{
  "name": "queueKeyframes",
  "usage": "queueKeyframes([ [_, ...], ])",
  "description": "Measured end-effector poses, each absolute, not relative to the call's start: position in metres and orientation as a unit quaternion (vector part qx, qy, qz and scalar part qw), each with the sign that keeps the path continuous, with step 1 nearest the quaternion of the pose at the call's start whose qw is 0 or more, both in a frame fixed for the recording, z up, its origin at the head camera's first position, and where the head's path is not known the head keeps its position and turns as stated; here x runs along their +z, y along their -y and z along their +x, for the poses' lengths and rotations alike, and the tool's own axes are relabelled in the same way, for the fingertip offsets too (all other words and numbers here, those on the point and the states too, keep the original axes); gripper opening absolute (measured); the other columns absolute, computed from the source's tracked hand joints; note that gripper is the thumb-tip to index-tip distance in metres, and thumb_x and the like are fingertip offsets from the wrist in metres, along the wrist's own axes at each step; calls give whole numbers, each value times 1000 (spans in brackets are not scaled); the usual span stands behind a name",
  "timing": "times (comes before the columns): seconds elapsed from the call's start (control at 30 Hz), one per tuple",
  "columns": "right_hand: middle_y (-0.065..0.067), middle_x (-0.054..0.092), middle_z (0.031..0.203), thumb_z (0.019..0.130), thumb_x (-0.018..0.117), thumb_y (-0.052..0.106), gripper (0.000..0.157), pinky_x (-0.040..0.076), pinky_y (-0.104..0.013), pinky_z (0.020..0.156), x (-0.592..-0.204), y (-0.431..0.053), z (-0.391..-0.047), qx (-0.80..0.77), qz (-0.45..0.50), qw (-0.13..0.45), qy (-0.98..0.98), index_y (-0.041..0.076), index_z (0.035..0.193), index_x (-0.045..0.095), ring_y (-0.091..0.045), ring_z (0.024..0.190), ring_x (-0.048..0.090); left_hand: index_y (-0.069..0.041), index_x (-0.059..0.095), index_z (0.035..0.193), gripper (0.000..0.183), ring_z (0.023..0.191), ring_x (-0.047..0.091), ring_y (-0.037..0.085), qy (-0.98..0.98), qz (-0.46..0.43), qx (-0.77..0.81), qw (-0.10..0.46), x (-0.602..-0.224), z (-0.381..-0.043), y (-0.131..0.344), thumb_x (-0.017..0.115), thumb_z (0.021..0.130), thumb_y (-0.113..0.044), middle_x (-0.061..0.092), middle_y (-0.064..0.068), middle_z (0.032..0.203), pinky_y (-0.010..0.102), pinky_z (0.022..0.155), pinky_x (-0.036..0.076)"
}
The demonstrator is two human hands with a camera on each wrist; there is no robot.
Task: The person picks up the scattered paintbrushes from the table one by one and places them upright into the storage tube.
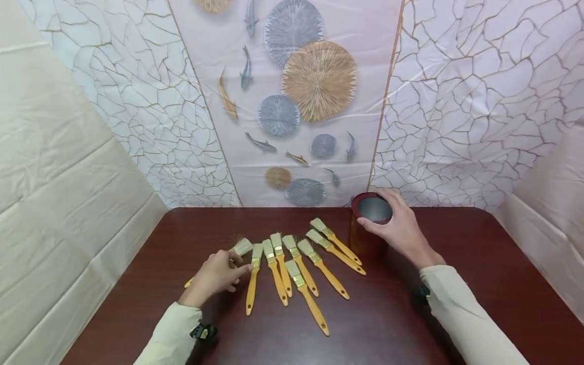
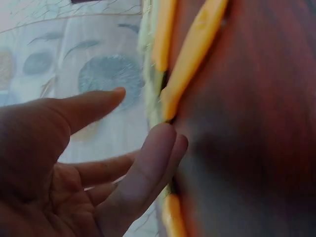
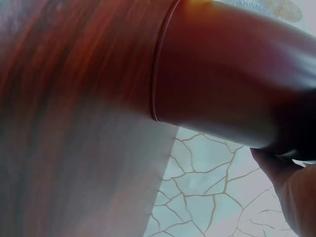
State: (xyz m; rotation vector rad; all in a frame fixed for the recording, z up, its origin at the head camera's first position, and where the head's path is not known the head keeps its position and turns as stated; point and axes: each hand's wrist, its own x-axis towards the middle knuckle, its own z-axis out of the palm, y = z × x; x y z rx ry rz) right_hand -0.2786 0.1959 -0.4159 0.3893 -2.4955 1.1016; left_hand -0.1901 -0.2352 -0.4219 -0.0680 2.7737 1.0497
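Note:
My left hand [image 1: 216, 276] is over the leftmost paintbrush [image 1: 243, 247], hiding much of its length. Thumb and fingers stand apart with nothing gripped between them, as the left wrist view shows; the fingertips [image 2: 160, 138] are close beside a brush. Just right of this hand lies another paintbrush [image 1: 253, 284] with a yellow handle and pale bristles. With my right hand [image 1: 403, 228] I grip the top of a dark red-brown cylindrical canister [image 1: 362, 238], thumb and fingers on opposite sides of its rim. The canister stands upright, its open mouth showing a grey inside.
Several more yellow-handled paintbrushes [image 1: 312, 304] are fanned across the middle of the dark wooden table [image 1: 388, 324], bristles mostly pointing away from me. Behind the table's back edge hangs a patterned cloth [image 1: 255, 187]. Pale cloth walls [image 1: 68, 203] flank both sides.

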Motion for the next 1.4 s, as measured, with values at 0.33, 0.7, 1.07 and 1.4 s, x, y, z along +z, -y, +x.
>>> queueKeyframes([
  [0.33, -16, 50, 153, 86, 87, 46, 88, 57, -56, 87, -420, -196, -277, 411, 132, 200, 879, 10, 157, 48, -38, 120, 58, -10, 59, 69, 39, 50, 64, 14, -954, -33, 293, 55, -434, -198, 209, 83, 94, -28, 62, 3, 57, 30, 50, 52],
  [0.7, -17, 48, 156, 85, 87, 48, 91, 57, -57, 88, -422, -197, -278, 410, 127, 199, 881, 9, 157, 47, -40, 123, 57, -15, 54, 58, 46, 48, 60, 14, -952, -44, 299, 57, -442, -202, 203, 85, 91, -23, 59, 1, 54, 28, 47, 46],
  [1.07, -17, 47, 155, 84, 88, 47, 92, 56, -56, 89, -421, -199, -279, 409, 127, 198, 882, 8, 157, 47, -39, 123, 56, -9, 60, 77, 29, 57, 68, 18, -921, -76, 373, 83, -442, -201, 207, 82, 94, -17, 60, 5, 67, 34, 55, 58],
  [1.4, -17, 46, 155, 85, 87, 47, 92, 58, -57, 88, -422, -198, -276, 413, 125, 191, 882, 9, 158, 45, -39, 122, 56, -2, 59, 99, 21, 67, 73, 21, -873, -47, 483, 50, -432, -205, 204, 78, 96, -11, 66, 11, 85, 40, 62, 64],
])
